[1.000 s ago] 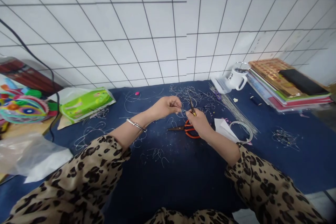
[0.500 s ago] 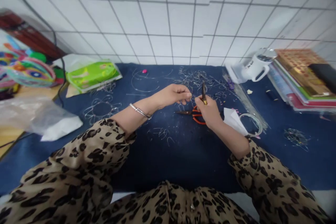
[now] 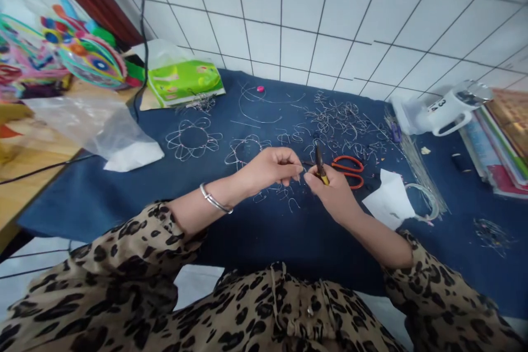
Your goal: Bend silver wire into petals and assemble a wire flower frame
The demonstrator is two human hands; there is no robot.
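Head view: a short wire [image 3: 300, 178] is located between the two hands, at the fingertips of the left hand [image 3: 275, 169]. The left hand is closed in a pinch, thumb against forefinger, gripping this wire; most of its length is too fine to trace. The right hand [image 3: 332, 190] is closed around the pliers [image 3: 319, 160], with the dark nose pointing up and away from the palm. Its thumb lies just beside the left fingertips; whether it also touches the wire cannot be determined. The opening of the pliers' jaws cannot be determined.

Adjacent to the right hand, on its far side, lie the scissors [image 3: 347, 170] with orange handles; their blades are largely obscured. Loose wire offcuts [image 3: 284, 192] lie near the left hand, on its near side. A petal-shaped wire form [image 3: 243, 144] lies just beyond the left hand, partly covered by it. A second looped wire form [image 3: 193, 128] lies farther to the left.

Beyond both hands, a wire tangle [image 3: 336, 116] is spread over the worktop [image 3: 103, 198], which carries a dark blue cloth. To the right of the right hand are white paper [image 3: 388, 198], a pale coil [image 3: 435, 203] and a bundle of straight wires [image 3: 421, 165]. Farther out on that side stand a white mug [image 3: 441, 115] and a stack of books [image 3: 503, 146]. Beyond the left hand, toward the left, lie a green packet [image 3: 185, 81] and a clear plastic bag [image 3: 91, 121].
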